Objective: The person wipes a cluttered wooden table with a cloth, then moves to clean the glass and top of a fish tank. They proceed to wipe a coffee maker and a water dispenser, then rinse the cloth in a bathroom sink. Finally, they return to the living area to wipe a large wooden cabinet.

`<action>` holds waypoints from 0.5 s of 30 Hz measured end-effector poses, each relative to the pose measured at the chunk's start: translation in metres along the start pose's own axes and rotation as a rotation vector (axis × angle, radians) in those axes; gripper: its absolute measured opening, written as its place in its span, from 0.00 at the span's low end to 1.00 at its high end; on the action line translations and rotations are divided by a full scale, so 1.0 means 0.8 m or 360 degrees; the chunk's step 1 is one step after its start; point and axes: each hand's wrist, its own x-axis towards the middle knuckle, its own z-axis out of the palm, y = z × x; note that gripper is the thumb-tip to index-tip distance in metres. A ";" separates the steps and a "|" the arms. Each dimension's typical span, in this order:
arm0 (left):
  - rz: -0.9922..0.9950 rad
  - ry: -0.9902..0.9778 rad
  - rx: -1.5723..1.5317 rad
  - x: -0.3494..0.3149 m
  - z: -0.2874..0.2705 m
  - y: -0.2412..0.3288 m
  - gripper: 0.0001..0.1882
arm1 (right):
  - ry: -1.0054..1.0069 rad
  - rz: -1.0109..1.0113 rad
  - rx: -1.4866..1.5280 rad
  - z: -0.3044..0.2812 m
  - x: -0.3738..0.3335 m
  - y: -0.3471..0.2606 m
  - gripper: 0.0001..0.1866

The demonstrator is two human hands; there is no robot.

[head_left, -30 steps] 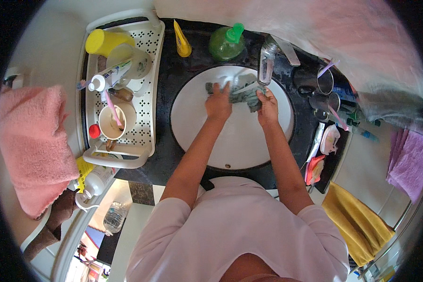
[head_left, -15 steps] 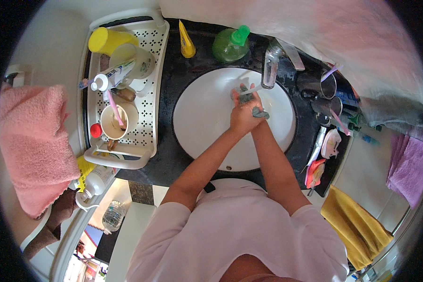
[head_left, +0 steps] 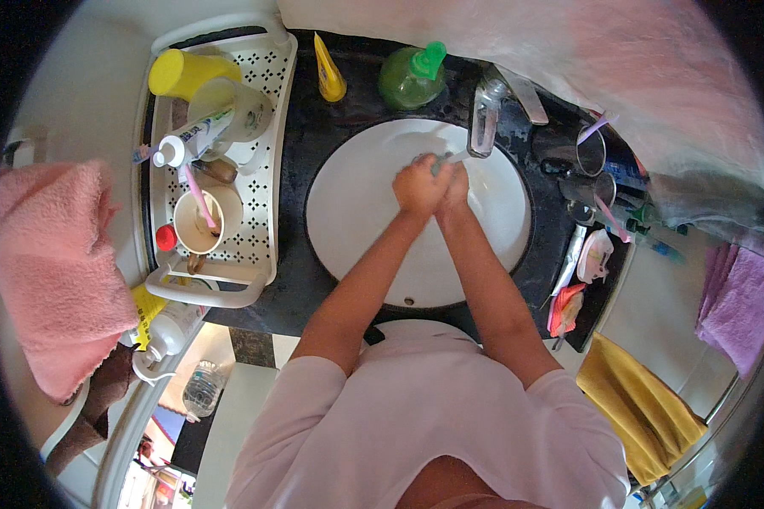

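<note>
Both hands are together over the white sink basin (head_left: 348,212), under the chrome faucet (head_left: 485,119) from which a stream of water runs. My left hand (head_left: 417,188) is closed like a fist, pressed against my right hand (head_left: 454,188). Between them a bit of small grey-green cloth (head_left: 437,167) shows at the top; the rest of it is hidden by the fingers. Water falls onto the cloth and the fingers around it.
On the black counter behind the basin stand a green pump bottle (head_left: 409,83) and a yellow tube (head_left: 329,76). A white rack (head_left: 267,170) with cups and toothpaste is at left. Clear cups (head_left: 592,153) and small items line the right side. A pink towel (head_left: 59,271) hangs left.
My hands have shifted slightly left and closed together around the cloth. Earlier the cloth lay across the fingers with a piece hanging out at the right; now most of it is covered.
</note>
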 end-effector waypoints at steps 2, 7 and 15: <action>-0.0052 0.0048 -0.0074 0.034 0.001 -0.018 0.20 | 0.0275 -0.0062 -0.0150 0.026 -0.013 0.006 0.18; 0.0205 0.0084 0.0170 -0.016 0.004 0.022 0.20 | -0.0407 0.0244 0.0086 -0.060 0.034 -0.034 0.18; 0.0030 -0.0220 0.0195 0.041 -0.014 -0.009 0.21 | 0.0212 0.0060 -0.0390 -0.001 -0.010 -0.016 0.22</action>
